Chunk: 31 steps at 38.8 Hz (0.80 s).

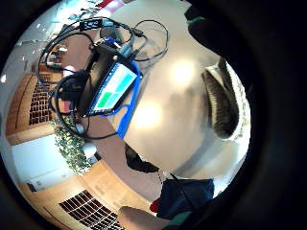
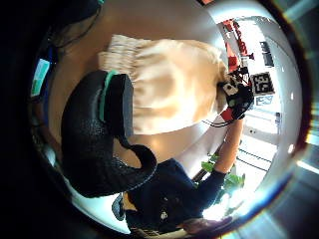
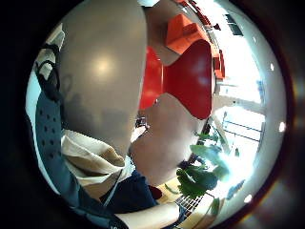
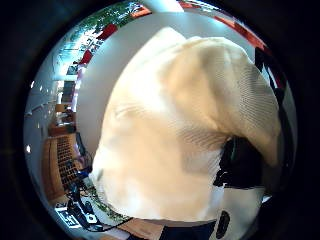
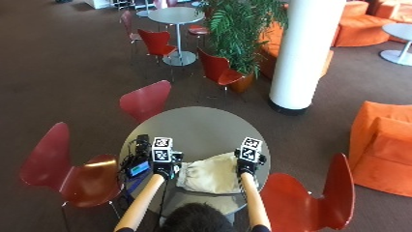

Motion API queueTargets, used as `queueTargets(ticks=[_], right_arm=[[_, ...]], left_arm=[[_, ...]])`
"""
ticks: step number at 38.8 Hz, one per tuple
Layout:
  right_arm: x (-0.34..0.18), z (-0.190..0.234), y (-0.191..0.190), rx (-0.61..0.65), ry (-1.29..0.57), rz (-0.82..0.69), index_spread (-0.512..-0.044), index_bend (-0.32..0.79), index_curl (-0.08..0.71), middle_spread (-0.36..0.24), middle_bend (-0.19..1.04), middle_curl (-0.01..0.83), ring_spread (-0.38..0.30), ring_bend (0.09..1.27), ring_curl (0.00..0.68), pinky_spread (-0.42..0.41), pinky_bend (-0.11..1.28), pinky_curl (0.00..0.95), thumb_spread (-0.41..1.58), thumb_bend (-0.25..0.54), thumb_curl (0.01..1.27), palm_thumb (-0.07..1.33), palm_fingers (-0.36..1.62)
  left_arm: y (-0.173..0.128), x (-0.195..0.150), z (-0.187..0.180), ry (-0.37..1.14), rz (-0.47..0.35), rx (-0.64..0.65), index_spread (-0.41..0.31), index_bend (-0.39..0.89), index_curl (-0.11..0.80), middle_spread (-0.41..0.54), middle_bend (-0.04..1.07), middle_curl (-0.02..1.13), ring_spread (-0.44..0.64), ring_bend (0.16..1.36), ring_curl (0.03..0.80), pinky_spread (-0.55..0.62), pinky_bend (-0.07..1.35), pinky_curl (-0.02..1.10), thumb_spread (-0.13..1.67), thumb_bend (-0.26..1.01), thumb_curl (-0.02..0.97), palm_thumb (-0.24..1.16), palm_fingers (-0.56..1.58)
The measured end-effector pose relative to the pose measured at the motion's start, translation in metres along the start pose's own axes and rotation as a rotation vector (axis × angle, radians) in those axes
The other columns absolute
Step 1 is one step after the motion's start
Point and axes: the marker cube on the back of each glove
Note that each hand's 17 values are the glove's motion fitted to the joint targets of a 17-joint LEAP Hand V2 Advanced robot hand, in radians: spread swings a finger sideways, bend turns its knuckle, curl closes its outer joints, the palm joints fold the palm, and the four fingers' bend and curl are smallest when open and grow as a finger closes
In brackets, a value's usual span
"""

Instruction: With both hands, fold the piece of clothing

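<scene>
left hand [image 5: 165, 166] fingers curled, right hand [image 5: 246, 166] pinching

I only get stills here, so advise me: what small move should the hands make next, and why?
Probably the left hand should close on the garment's near edge. The cream garment lies on the round table; the right hand is at its right edge with cloth filling its palm view, while the left thumb curls clear of the cloth.
</scene>
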Motion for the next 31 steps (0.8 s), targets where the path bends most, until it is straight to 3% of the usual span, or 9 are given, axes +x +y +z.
queueTargets(ticks=[7,11,20,24,28,31], right_arm=[[0.002,-0.051,0.010,0.076,-0.019,0.078,-0.260,0.21,0.366,-0.213,0.35,0.493,-0.267,0.60,0.444,-0.378,0.54,0.367,0.40,-0.031,0.64,0.97,1.32],[-0.017,-0.073,0.010,0.101,0.028,0.076,-0.257,0.21,0.386,-0.212,0.35,0.495,-0.267,0.60,0.448,-0.379,0.54,0.372,0.37,-0.031,0.66,0.97,1.32],[-0.132,-0.111,0.011,0.191,0.251,0.002,-0.259,0.22,0.425,-0.217,0.36,0.506,-0.271,0.59,0.456,-0.374,0.53,0.381,0.31,-0.033,0.69,0.97,1.33],[-0.178,-0.110,0.041,0.189,0.343,-0.051,-0.260,0.22,0.439,-0.222,0.36,0.510,-0.273,0.59,0.459,-0.379,0.54,0.386,0.29,-0.033,0.70,0.98,1.34],[-0.206,-0.107,0.105,0.068,0.407,-0.162,-0.263,0.20,0.447,-0.229,0.37,0.513,-0.274,0.59,0.463,-0.379,0.54,0.391,0.28,-0.036,0.71,0.97,1.34],[-0.225,-0.092,0.125,0.036,0.397,-0.206,-0.268,0.18,0.449,-0.233,0.36,0.514,-0.274,0.60,0.468,-0.380,0.55,0.394,0.28,-0.037,0.72,0.97,1.33]], left_arm=[[-0.031,-0.012,0.016,0.057,0.039,0.041,-0.142,0.18,0.409,0.013,0.16,0.33,0.18,0.37,0.334,0.21,0.21,0.34,1.31,-0.01,0.311,0.33,0.49],[-0.032,-0.022,0.011,0.063,0.039,0.077,-0.143,0.18,0.410,0.011,0.16,0.33,0.18,0.37,0.334,0.21,0.20,0.34,1.31,-0.01,0.312,0.33,0.49],[-0.014,-0.065,-0.010,0.064,0.004,0.137,-0.146,0.19,0.416,0.007,0.16,0.33,0.18,0.36,0.331,0.21,0.20,0.34,1.30,-0.01,0.311,0.32,0.49],[-0.010,-0.086,-0.010,0.071,-0.012,0.143,-0.152,0.19,0.420,0.006,0.15,0.33,0.18,0.36,0.329,0.21,0.19,0.34,1.30,-0.01,0.311,0.32,0.50],[-0.002,-0.102,-0.012,0.102,-0.030,0.149,-0.154,0.19,0.424,0.001,0.16,0.33,0.17,0.35,0.326,0.20,0.20,0.34,1.30,-0.01,0.311,0.32,0.51],[0.003,-0.112,-0.011,0.113,-0.046,0.143,-0.154,0.19,0.425,-0.001,0.16,0.32,0.17,0.35,0.325,0.20,0.20,0.34,1.30,-0.01,0.311,0.32,0.51]])
